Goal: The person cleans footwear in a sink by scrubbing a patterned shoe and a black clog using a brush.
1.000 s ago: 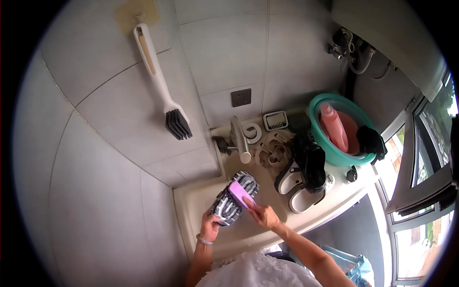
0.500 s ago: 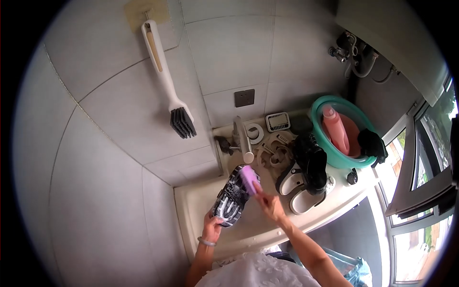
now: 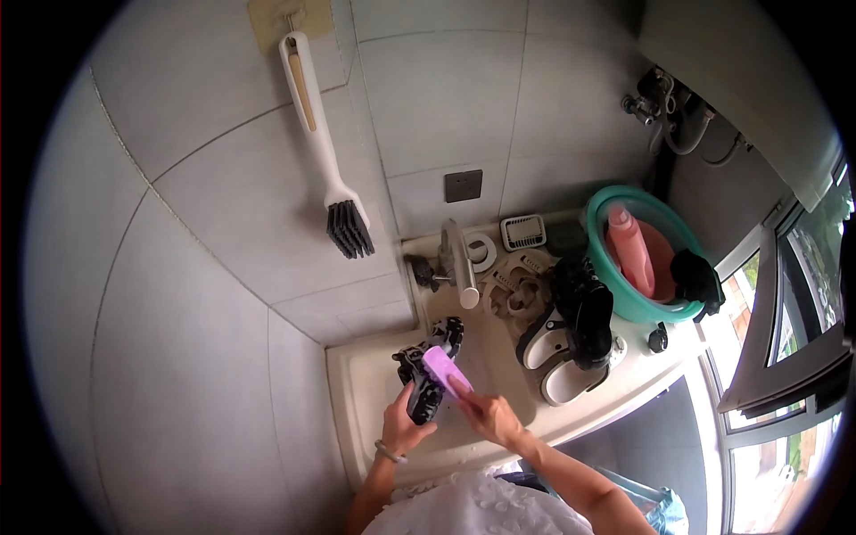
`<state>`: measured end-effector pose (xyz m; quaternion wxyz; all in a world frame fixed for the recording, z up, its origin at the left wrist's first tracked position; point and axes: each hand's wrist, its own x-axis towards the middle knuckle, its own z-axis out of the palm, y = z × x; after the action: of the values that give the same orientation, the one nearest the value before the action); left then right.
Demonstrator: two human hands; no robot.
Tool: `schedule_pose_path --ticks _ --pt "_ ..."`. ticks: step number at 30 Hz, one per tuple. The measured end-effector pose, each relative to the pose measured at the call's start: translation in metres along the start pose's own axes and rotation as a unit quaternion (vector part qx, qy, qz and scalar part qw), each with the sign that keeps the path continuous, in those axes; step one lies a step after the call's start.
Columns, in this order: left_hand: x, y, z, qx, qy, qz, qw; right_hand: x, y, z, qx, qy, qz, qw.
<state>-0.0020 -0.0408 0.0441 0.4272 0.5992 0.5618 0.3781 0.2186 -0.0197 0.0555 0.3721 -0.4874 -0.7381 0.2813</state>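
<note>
Over the white sink basin (image 3: 366, 374), my left hand (image 3: 404, 428) grips the near end of a black shoe (image 3: 426, 407) with whitish suds on it. My right hand (image 3: 489, 417) is closed around a pink-purple scrub brush (image 3: 443, 366), its head lying against the middle of the shoe. The bristles are hidden beneath the brush's back. Just beyond the shoe is the silver faucet (image 3: 462, 267). To its right lie beige sandals (image 3: 517, 290), a black shoe resting on the counter (image 3: 584, 321) and white-and-black clogs (image 3: 566, 379).
A teal basin (image 3: 615, 299) holding a pink bottle (image 3: 631, 250) and a black cloth (image 3: 695, 275) stands at the counter's right. Behind the faucet sits a white soap dish (image 3: 523, 232). A long white brush (image 3: 312, 125) hangs on the left wall. An open window (image 3: 794, 285) is at right.
The shoe has been tipped from showing its sudsy patterned face onto its side. My right hand and the brush have moved left and nearer to me, onto the shoe's middle.
</note>
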Motion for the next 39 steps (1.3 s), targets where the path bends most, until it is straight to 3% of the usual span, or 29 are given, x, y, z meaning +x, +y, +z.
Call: schedule_pose_path --ticks 1,4,7,8,11,13,16,21,26,27,28,29,30,31,33,34,36,37,39 --pt "0.002 0.001 0.003 -0.001 -0.002 0.002 1.0 -0.002 0.003 0.001 -0.008 0.013 -0.027 1.0" --pt "-0.006 0.003 0.012 0.032 -0.01 0.062 0.998 0.019 0.026 -0.013 -0.028 0.03 0.111 0.993" --pt "-0.004 -0.008 0.018 0.05 0.0 0.095 0.994 0.016 0.028 -0.018 -0.048 0.019 0.103 0.993" --pt "-0.004 -0.011 0.018 0.025 0.003 0.077 0.997 0.008 0.03 -0.008 -0.04 0.047 0.016 0.998" --pt "-0.005 -0.005 0.013 -0.014 -0.006 0.054 0.998 0.01 0.001 -0.012 0.014 0.035 -0.01 0.999" --pt "-0.009 -0.01 0.012 -0.014 -0.015 0.076 0.997 0.027 0.025 -0.013 -0.03 0.018 0.127 0.991" --pt "-0.015 -0.006 0.003 0.014 -0.071 0.115 0.991 0.06 0.068 -0.008 0.039 0.097 0.141 0.985" --pt "-0.018 -0.016 -0.002 0.127 -0.083 0.217 0.964 0.085 0.057 -0.018 0.207 0.063 0.235 0.948" --pt "-0.01 -0.014 -0.008 0.205 -0.124 0.139 0.961 0.088 0.053 0.0 0.284 0.139 0.2 0.927" --pt "-0.007 -0.02 -0.002 0.035 -0.103 0.141 0.984 0.086 0.042 -0.002 0.303 0.154 0.188 0.922" --pt "0.0 -0.026 0.005 -0.052 -0.089 0.139 0.985 0.083 0.026 -0.005 0.321 0.137 0.191 0.917" --pt "0.006 -0.033 0.012 -0.137 -0.076 0.139 0.978 0.081 0.025 0.003 0.273 0.163 0.114 0.941" --pt "0.016 -0.039 0.019 -0.345 -0.073 0.008 0.936 0.078 0.02 0.01 0.235 0.161 0.085 0.955" --pt "0.025 -0.046 0.023 -0.452 -0.098 -0.063 0.884 0.074 0.015 0.015 0.198 0.158 0.055 0.966" --pt "0.043 -0.06 0.032 -0.648 -0.091 -0.218 0.724 0.072 0.012 0.014 0.195 0.148 0.046 0.968" --pt "0.047 -0.064 0.038 -0.516 -0.078 -0.111 0.845 0.073 0.011 0.008 0.142 0.144 0.071 0.977" --pt "0.048 -0.047 0.038 -0.563 -0.091 -0.158 0.806 0.062 0.011 0.0 0.012 0.167 0.081 0.983" --pt "0.05 -0.041 0.042 -0.571 -0.036 -0.218 0.791 0.054 0.006 -0.003 0.007 0.176 0.101 0.979" --pt "0.055 -0.034 0.048 -0.538 0.014 -0.169 0.825 0.032 0.009 -0.005 -0.027 0.137 0.063 0.988"
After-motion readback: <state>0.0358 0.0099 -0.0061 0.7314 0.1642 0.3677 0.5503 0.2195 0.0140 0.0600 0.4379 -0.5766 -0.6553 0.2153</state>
